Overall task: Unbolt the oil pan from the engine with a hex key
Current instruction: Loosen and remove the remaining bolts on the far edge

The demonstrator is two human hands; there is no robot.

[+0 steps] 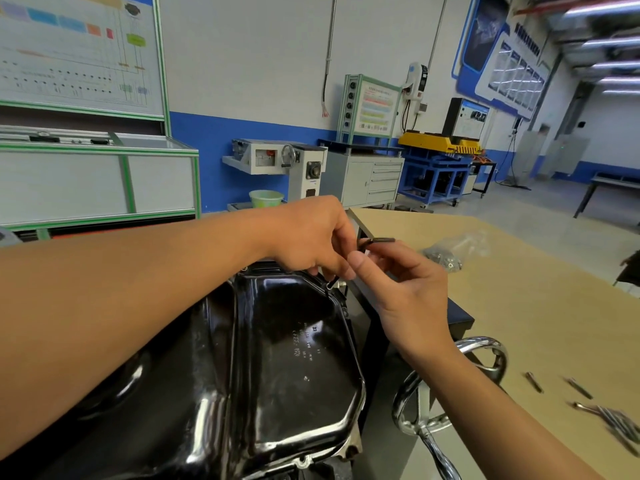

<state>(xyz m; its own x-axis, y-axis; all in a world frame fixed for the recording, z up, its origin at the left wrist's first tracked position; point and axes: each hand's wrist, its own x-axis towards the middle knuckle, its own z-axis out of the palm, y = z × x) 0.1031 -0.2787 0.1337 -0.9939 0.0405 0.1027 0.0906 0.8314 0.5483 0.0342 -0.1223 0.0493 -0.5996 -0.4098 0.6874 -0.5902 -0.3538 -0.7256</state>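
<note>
Nearest: oil pan [294,358], black and glossy, facing up on the engine and filling the lower centre. It is seated, not lifted. Stamped lettering shows on its flat face.

Right of the pan: chrome handwheel [481,355], probably the stand's turning crank. Beyond it the tan worktop [519,306], with loose hex keys [609,420] blurred at its near right edge, likely spare sizes kept within reach.

Middle: both hands meet at the pan's far right corner.
- Left hand [311,237] reaches across the pan. Its fingers [341,268] are curled down around the lower shank of the hex key [379,240], seemingly to steady the tip in a flange bolt. The bolt head itself is too small to make out.
- Right hand [408,289] pinches the key's bent upper arm between thumb and fingertips, with the other fingers loosely extended. Judged: this light grip suits spinning a loosened bolt, not breaking a tight one.

Just past the hands: clear plastic bag [446,258] of small metal parts on the worktop, possibly for removed bolts.

Far: green basin [266,198], cabinets and training boards along the blue-and-white wall.
</note>
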